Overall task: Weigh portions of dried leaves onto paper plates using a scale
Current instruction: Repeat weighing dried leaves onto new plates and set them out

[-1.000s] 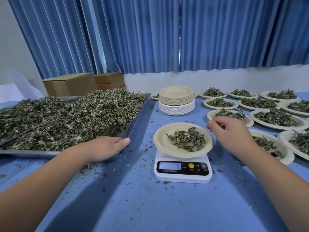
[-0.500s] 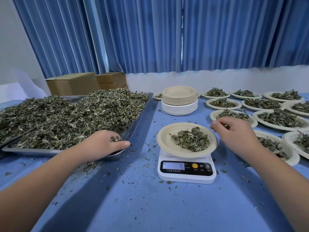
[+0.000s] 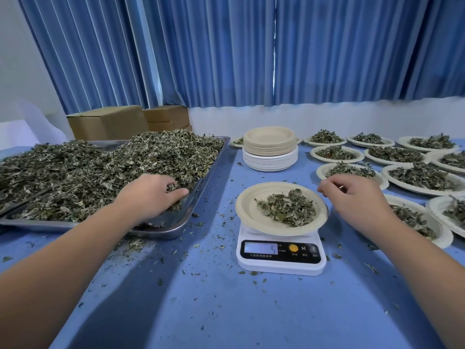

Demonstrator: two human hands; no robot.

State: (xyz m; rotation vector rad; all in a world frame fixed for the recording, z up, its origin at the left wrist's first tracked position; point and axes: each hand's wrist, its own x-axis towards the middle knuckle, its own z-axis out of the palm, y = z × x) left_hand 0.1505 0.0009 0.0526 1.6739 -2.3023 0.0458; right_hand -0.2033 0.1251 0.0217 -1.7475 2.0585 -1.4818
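- The left hand (image 3: 148, 195) was parked at the near rim of the tray (image 3: 161, 231) a second ago. Now it's dug further into the heap of dried leaves (image 3: 100, 170), with the fingers curled round a pinch.
- My read: the portion (image 3: 286, 207) isn't at weight yet (the scale (image 3: 280, 265) shows a 5), so a top-up looks likely.
- The right hand (image 3: 357, 197) has barely moved. It hovers just right of the paper plate (image 3: 251, 212) on the scale, fingers curled and thumb to forefinger. Can't tell if it's holding anything.
- The portion sits mid-plate between the hands, nearer the right one. The heap is on the left, under the left hand.
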